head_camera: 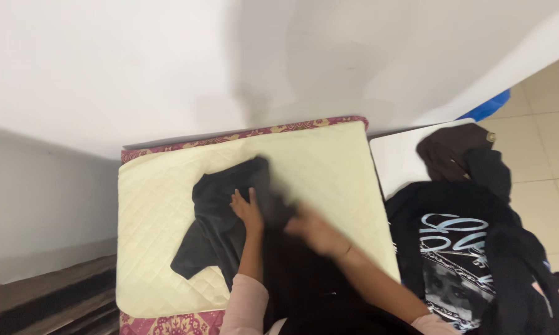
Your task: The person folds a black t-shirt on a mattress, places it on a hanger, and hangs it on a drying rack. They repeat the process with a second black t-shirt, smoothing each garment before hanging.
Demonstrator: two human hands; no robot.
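We are looking through a single camera worn on the head, and it is pointing steeply down and slightly forward over the person's own forearms. It is sitting close enough that the cream quilted pad (329, 167) is filling the middle of the frame, with the left hand (247, 211) and right hand (313, 231) reaching away from us toward the white wall (137, 62) at the top. We are tilting a little, so the tiled floor (552, 118) is slanting along the right edge. No second view is sharing this scene.
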